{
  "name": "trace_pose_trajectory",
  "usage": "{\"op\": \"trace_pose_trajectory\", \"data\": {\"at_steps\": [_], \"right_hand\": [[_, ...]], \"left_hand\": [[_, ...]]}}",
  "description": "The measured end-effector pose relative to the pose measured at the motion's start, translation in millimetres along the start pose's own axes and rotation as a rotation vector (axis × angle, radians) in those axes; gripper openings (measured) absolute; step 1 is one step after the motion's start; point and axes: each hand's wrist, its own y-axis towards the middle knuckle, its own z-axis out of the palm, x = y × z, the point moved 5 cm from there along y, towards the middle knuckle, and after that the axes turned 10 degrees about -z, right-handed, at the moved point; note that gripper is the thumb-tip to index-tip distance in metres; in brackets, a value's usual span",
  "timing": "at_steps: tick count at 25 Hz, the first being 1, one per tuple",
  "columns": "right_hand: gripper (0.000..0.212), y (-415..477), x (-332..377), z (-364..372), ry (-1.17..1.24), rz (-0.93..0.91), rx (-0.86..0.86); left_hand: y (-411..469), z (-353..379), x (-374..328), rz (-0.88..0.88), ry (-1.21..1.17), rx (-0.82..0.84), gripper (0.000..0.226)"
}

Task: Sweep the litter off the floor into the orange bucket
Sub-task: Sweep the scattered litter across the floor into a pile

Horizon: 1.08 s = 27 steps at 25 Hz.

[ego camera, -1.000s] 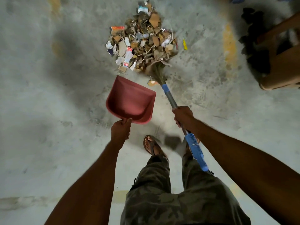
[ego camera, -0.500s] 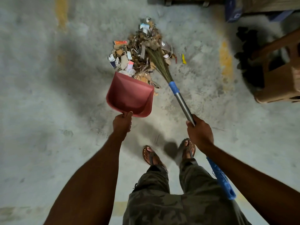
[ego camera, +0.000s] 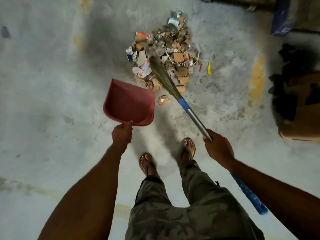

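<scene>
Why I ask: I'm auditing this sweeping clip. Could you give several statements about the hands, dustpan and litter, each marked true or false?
1. The left hand holds the red dustpan. True.
2. The dustpan is full of litter. False: it looks empty; the litter pile lies on the floor beyond it.
3. The right hand grips the broom by its handle. True.
4. The broom's bristles rest on bare floor, clear of the pile. False: they lie across the pile.

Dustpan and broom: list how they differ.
The dustpan is a broad red scoop; the broom is a long pole with straw bristles. The dustpan sits empty by the litter pile; the broom's bristles lie on it. The left hand holds the dustpan, the right hand the broom. Both face the pile.
</scene>
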Motion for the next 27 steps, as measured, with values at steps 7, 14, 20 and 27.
{"op": "trace_pose_trajectory", "data": {"at_steps": [7, 14, 20, 27], "right_hand": [[0.021, -0.6, -80.6, -4.8, -0.222, -0.018, 0.262], [0.032, 35.9, -65.7, -43.8, -0.234, 0.07, 0.074], [0.03, -4.9, -34.3, -92.9, -0.192, -0.042, -0.112], [0.033, -93.4, -35.7, -118.1, -0.331, -0.086, -0.224]], "left_hand": [[-38.5, 14.3, 54.6, -0.144, -0.059, -0.007, 0.04], [-72.8, 25.0, 97.7, -0.151, -0.051, 0.034, 0.039], [-107.2, 9.0, 93.8, -0.045, -0.109, 0.051, 0.038], [-140.4, -4.6, 65.2, 0.072, -0.156, 0.074, 0.038]]}}
